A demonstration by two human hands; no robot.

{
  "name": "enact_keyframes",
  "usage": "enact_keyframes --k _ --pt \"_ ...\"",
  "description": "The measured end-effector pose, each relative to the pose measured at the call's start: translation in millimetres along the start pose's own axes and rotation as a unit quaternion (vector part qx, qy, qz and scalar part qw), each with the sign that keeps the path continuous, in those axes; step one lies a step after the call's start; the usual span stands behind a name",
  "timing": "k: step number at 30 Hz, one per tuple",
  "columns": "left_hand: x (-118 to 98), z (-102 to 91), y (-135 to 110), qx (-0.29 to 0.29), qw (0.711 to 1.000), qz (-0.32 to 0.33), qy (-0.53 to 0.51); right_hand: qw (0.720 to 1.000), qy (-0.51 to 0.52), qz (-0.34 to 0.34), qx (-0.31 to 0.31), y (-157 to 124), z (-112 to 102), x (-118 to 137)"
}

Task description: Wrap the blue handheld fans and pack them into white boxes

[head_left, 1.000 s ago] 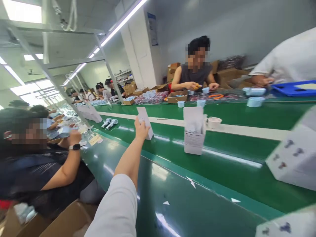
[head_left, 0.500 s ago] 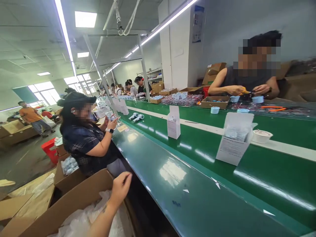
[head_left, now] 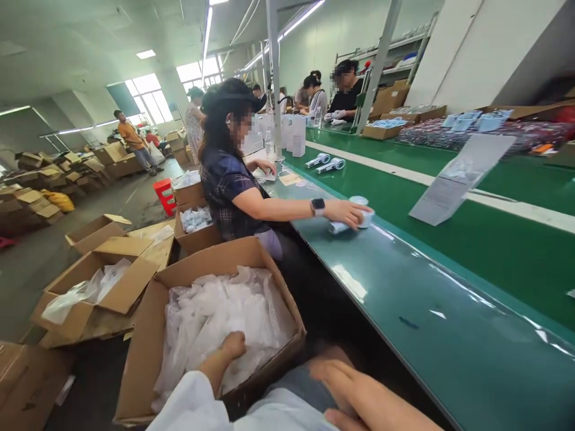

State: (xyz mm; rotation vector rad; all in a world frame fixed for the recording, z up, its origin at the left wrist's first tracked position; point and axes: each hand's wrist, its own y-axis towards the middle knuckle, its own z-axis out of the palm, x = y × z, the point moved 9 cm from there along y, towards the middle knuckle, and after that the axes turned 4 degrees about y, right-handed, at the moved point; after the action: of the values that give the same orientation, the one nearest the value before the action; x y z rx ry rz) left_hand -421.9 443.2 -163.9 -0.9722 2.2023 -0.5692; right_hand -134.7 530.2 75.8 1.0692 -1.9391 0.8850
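Observation:
My left hand (head_left: 234,345) reaches down into a cardboard box (head_left: 139,335) of thin, whitish plastic bags (head_left: 211,317). Its fingers are curled against the bags, and whatever is between them is hidden. Over my lap, beside the bench edge, is my right hand (head_left: 335,374), partly blurred, its fingers stretched out and apart with nothing seen in them. Ahead, a co-worker's hand (head_left: 348,212) rests on a pale blue and white handheld device (head_left: 362,218) on the bench (head_left: 381,287).
A tilted white carton (head_left: 449,185) stands open on the green conveyor belt (head_left: 471,257). Two more devices (head_left: 330,166) lie farther up the belt. Open boxes (head_left: 96,287) crowd the floor at left, with a red stool (head_left: 164,196) behind. A co-worker (head_left: 233,173) sits just ahead.
My view has swung left and down. My left hand has lowered into the bag box, and my right hand has come into view. The co-worker's arm now stretches across the bench to a device.

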Motion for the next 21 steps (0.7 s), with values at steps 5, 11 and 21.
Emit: enact_keyframes --k 5,11,21 --pt "-15 -73.4 8 -0.022 0.991 0.032 -0.129 0.993 0.089 0.047 0.062 38 18 -25" --pt "-100 -106.2 -44 0.019 0.926 0.178 -0.332 0.911 0.385 0.139 -0.042 112 31 -43" --pt "-212 -124.5 -145 -0.369 0.788 0.489 -0.061 0.788 0.532 0.068 -0.302 132 -32 -57"
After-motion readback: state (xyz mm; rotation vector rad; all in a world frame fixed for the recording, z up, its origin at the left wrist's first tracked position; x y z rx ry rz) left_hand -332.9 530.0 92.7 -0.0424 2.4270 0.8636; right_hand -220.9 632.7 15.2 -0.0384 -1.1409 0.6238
